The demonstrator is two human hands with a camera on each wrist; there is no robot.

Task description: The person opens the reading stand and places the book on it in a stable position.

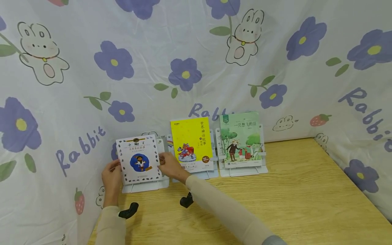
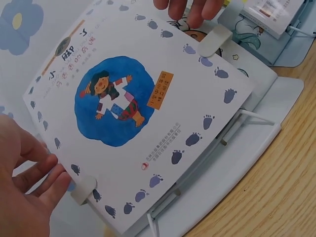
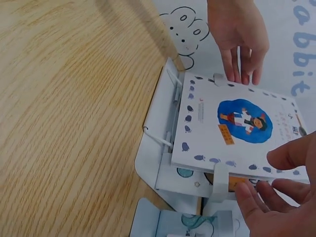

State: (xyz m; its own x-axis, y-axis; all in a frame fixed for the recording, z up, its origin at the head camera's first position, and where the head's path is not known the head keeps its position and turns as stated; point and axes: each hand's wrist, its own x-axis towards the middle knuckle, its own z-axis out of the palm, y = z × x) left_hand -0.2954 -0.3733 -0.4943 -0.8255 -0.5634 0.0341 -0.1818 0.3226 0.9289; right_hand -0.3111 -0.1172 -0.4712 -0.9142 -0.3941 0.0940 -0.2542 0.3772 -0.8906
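Note:
A white picture book (image 1: 140, 175) with a border of footprints and a blue round picture leans upright on a white book stand (image 1: 147, 187), the leftmost of three. My left hand (image 1: 111, 177) is at the book's left edge, fingers loosely bent beside a white clip (image 2: 85, 191) that laps over the cover. At the opposite edge is my right hand (image 1: 173, 166), its fingers by the other clip (image 3: 221, 180). The thumb (image 3: 286, 154) stands apart from those fingers, over the cover's edge in the right wrist view. White wire supports (image 2: 256, 117) hold the book's lower edge.
Right of it stand a yellow book (image 1: 191, 136) and a green book (image 1: 242, 136), each upright on its own stand. Behind them hangs a white cloth (image 1: 147, 68) printed with rabbits and purple flowers. The wooden table (image 1: 291, 190) extends to the right and front.

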